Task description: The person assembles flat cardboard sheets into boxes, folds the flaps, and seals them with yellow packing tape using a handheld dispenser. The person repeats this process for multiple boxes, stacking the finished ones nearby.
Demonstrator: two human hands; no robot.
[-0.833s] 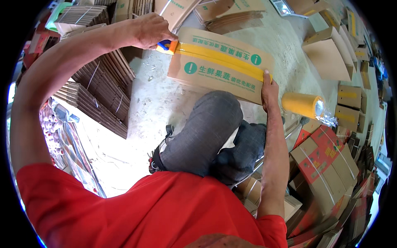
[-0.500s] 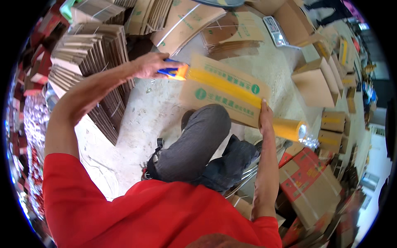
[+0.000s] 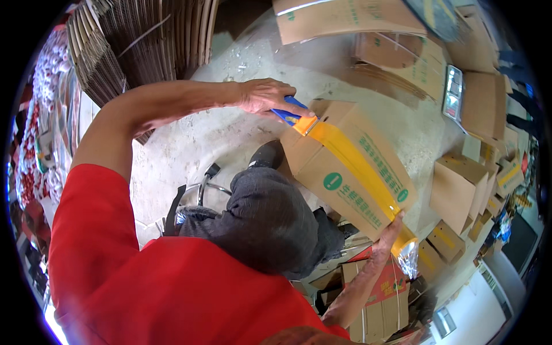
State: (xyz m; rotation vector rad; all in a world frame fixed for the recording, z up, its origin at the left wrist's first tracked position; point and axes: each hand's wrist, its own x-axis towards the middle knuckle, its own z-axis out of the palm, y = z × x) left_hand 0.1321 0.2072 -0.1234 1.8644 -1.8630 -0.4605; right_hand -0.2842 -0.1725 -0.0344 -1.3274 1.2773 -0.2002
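Observation:
My left hand (image 3: 264, 99) grips a blue and orange tape dispenser (image 3: 293, 114) at the upper-left end of a cardboard box (image 3: 313, 158). A wide strip of yellow tape (image 3: 351, 158) runs from the dispenser along the box's top, between green printed marks. My right hand (image 3: 391, 230) is closed on the box's lower-right end, fingers pressing near the tape. Just beyond that hand is a rounded yellow thing (image 3: 403, 241) with a shiny clear end; its kind is hard to make out. The box is tilted beside my bent knee (image 3: 264, 213).
Flattened cartons (image 3: 141, 46) stand in a strapped stack at the far left. More carton bundles (image 3: 351, 20) lie at the back. A scale-like device (image 3: 453, 92), an open box (image 3: 457, 184) and taped boxes (image 3: 443, 244) are on the right. Strapped red-and-brown cartons (image 3: 382, 313) lie near front right.
The view has swung around. The box now slopes more steeply toward my right hand, and its left end face has come into sight. Both hands keep their hold.

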